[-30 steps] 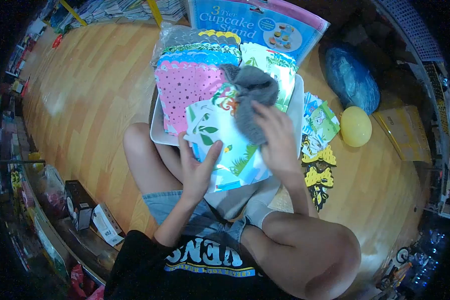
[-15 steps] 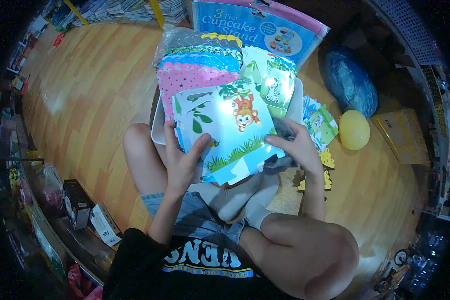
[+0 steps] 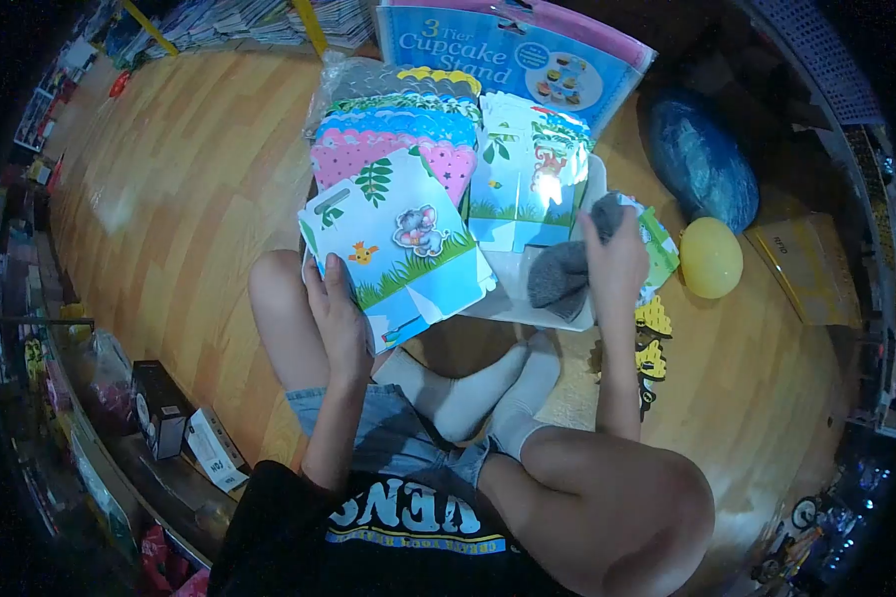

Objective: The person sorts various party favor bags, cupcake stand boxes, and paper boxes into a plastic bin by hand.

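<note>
My left hand [image 3: 340, 316] grips the lower left edge of a stack of flat printed cardboard boxes [image 3: 393, 244]; the top one shows an elephant, a small bird and grass. The stack is tilted over a white tub [image 3: 513, 289]. At the tub's right side, my right hand [image 3: 617, 257] is closed around a grey cloth [image 3: 560, 277], bunched up at the rim. Beside it in the tub stands a second pile of printed boxes [image 3: 526, 189], with a monkey on the front one. Pink, blue and grey scalloped sheets [image 3: 398, 139] fill the tub's back left.
A cupcake stand package [image 3: 518, 60] leans behind the tub. To the right are a yellow balloon [image 3: 712, 259], a blue wrapped bundle [image 3: 702, 169], a cardboard box [image 3: 806, 269] and yellow cut-outs [image 3: 652, 338]. A dark box [image 3: 159, 408] stands at lower left.
The monkey-printed box has left my hands and is on the pile in the tub. My left hand's stack has shifted left, showing the elephant. My right hand has moved up and right onto the grey cloth.
</note>
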`<act>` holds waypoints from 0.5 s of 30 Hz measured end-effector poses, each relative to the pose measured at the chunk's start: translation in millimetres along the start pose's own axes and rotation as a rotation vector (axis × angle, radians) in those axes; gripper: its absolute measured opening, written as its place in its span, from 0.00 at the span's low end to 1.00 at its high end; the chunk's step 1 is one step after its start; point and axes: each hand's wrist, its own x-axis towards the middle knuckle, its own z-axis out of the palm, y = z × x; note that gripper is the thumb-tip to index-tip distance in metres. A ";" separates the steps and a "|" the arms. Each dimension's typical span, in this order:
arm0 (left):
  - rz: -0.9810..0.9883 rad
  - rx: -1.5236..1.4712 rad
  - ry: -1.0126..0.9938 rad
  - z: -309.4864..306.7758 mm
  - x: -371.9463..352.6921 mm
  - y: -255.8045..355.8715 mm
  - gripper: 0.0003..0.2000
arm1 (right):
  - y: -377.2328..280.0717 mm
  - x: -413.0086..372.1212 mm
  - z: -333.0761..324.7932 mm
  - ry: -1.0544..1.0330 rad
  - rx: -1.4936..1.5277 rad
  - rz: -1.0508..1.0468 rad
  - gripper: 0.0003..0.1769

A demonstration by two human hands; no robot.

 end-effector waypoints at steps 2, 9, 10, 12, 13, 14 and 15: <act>0.010 0.018 0.003 0.7 -2.0 0.1 0.16 | -1.3 -12.9 -18.5 0.316 0.335 -0.062 0.21; 0.088 0.235 -0.163 14.2 -41.5 -33.6 0.20 | -45.0 -63.8 -46.3 -0.204 0.410 -1.166 0.23; 0.169 0.373 -0.332 7.4 -49.8 -41.9 0.21 | -57.5 -66.8 -28.6 -0.314 0.366 -1.162 0.26; 0.161 0.318 -0.414 9.9 -63.2 -31.3 0.20 | -57.3 -71.1 -12.5 -0.464 0.460 -1.151 0.27; 0.144 0.262 -0.507 12.9 -66.1 -28.4 0.19 | -57.3 -73.0 -10.1 -0.438 0.487 -1.046 0.28; 0.142 0.267 -0.502 15.0 -65.0 -29.4 0.19 | -56.0 -76.0 -8.9 -0.414 0.514 -0.928 0.30; 0.095 0.252 -0.382 18.8 -61.3 -31.4 0.17 | -53.8 -72.4 -8.0 -0.361 0.433 -0.917 0.31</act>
